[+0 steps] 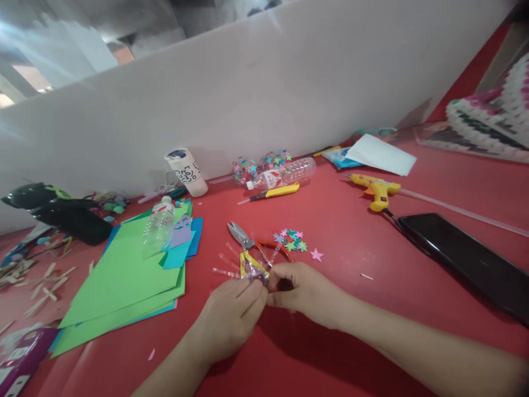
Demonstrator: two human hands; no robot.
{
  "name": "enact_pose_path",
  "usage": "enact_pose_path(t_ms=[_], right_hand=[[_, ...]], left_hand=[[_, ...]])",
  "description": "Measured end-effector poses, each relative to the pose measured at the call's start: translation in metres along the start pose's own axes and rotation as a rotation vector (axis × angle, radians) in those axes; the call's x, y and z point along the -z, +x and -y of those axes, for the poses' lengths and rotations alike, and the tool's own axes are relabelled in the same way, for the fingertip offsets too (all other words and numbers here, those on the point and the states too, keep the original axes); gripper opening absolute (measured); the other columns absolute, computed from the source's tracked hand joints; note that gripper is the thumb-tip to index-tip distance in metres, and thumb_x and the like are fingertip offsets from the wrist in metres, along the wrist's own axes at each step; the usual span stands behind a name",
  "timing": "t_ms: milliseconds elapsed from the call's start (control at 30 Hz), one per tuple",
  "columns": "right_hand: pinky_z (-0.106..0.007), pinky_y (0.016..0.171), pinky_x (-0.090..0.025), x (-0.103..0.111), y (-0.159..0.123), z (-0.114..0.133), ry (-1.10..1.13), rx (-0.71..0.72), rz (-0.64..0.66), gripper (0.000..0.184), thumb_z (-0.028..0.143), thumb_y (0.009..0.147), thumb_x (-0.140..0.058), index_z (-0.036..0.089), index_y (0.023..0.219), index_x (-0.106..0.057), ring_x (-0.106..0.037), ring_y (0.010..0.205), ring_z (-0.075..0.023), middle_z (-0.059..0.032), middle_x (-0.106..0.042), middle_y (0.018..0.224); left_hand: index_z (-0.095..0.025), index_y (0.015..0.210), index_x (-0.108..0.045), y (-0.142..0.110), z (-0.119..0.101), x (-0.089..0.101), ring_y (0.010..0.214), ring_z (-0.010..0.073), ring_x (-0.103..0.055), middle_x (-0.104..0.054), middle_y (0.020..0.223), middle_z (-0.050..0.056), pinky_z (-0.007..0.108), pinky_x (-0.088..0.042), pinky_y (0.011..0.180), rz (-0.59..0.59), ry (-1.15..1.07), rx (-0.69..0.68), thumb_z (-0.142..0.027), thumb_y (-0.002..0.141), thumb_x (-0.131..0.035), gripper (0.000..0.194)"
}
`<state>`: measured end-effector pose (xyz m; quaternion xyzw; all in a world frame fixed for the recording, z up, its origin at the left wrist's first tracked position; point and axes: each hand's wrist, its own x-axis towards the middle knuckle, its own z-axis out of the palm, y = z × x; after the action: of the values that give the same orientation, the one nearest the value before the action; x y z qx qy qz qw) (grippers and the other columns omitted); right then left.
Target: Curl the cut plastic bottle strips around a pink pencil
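Note:
My left hand (235, 311) is closed around a clear plastic bottle piece (225, 272) whose cut strips fan out towards the far side and left. My right hand (305, 293) meets it from the right, thumb and fingers pinched at the piece's edge; exactly what lies between these fingertips is partly hidden. Just beyond the hands lie snips (241, 236), blades pointing away, with yellow and orange-red handles seen partly through the plastic. Small coloured paper stars (291, 241) are heaped to the right of the snips, and a single pink star (316, 255) lies beside them.
Green and blue paper sheets (119, 275) lie left under a cut bottle (159, 229). Behind are a white cup (188, 173), a bottle (285, 175) and a yellow cutter (282, 191). A yellow glue gun (377, 193) and a black phone (467, 259) lie right.

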<state>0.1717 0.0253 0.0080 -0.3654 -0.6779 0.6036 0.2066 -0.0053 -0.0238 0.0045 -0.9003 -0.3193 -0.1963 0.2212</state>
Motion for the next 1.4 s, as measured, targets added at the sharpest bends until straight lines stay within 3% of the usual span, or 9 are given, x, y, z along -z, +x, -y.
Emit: enact_pose_path(t_ms=[733, 967, 1167, 1400], right_hand=[[-0.019, 0.050, -0.032, 0.0015, 0.0003, 0.0040, -0.037, -0.003, 0.005, 0.020, 0.008, 0.070, -0.061, 0.018, 0.061, -0.047, -0.042, 0.052, -0.0075, 0.0071, -0.045, 0.055], [-0.020, 0.047, -0.029, 0.0028, -0.0009, 0.0054, -0.058, -0.022, 0.028, 0.018, 0.012, 0.073, -0.060, 0.017, 0.059, -0.049, -0.040, 0.048, -0.0070, 0.0072, -0.044, 0.051], [-0.019, 0.052, -0.033, 0.0023, 0.0016, 0.0027, -0.024, -0.013, 0.025, 0.020, 0.007, 0.068, -0.063, 0.017, 0.062, -0.047, -0.042, 0.056, -0.0074, 0.0063, -0.047, 0.060], [-0.019, 0.048, -0.030, 0.0001, -0.0008, 0.0036, -0.012, -0.029, 0.036, 0.021, 0.009, 0.071, -0.061, 0.018, 0.059, -0.045, -0.041, 0.049, -0.0070, 0.0079, -0.042, 0.053]], left_hand=[[-0.011, 0.089, -0.060, -0.0023, 0.0013, -0.0021, 0.068, 0.0171, -0.059, -0.065, 0.075, 0.008, 0.030, -0.048, 0.061, -0.019, -0.009, 0.006, -0.012, 0.090, -0.037, 0.023], [-0.012, 0.080, -0.060, 0.0016, -0.0008, 0.0003, 0.061, 0.0163, -0.056, -0.064, 0.071, 0.007, 0.029, -0.045, 0.054, -0.025, -0.024, 0.006, -0.011, 0.092, -0.030, 0.032], [-0.012, 0.085, -0.060, -0.0007, 0.0005, -0.0013, 0.064, 0.0168, -0.057, -0.065, 0.073, 0.007, 0.029, -0.046, 0.057, -0.007, -0.026, -0.015, -0.011, 0.090, -0.037, 0.024], [-0.010, 0.087, -0.060, -0.0025, -0.0018, -0.0018, 0.063, 0.0173, -0.058, -0.065, 0.073, 0.007, 0.031, -0.046, 0.057, 0.011, -0.024, -0.024, -0.008, 0.089, -0.034, 0.026]])
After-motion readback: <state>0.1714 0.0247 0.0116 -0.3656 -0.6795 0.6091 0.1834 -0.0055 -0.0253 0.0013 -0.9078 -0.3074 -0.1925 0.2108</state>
